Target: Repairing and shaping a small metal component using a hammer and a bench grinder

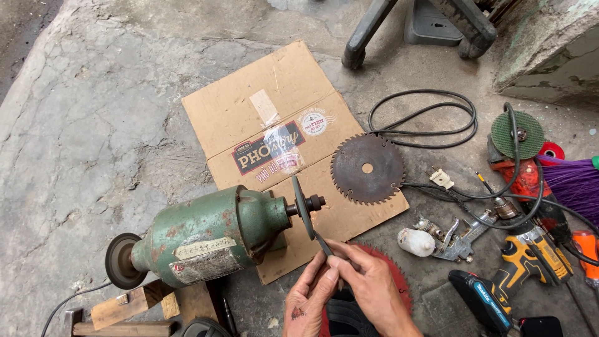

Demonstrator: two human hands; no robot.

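1. Cracked concrete floor [93,125] carried flattened cardboard [262,106] beyond the hands.
2. Left hand [309,299] and right hand [368,284] were together, pinching a small dark blade [324,244].
3. Blade tip touched the grinding disc [302,207] of the green bench grinder [206,234], just ahead.

A flattened brown cardboard sheet [274,118] lies on the cracked concrete floor [93,125], just above centre. On its 4 o'clock corner rests a rusty circular saw blade [367,168]. At 2 o'clock from that blade, a black cable [424,115] lies coiled. Far right, at 3 o'clock, sits an angle grinder with a green disc [516,134], purple broom bristles [577,184] beside it. Below, toward 4 o'clock, lie a metal spray gun [446,240] and a yellow-and-black cordless drill [536,256]. Wooden blocks [134,304] sit at 7 o'clock.
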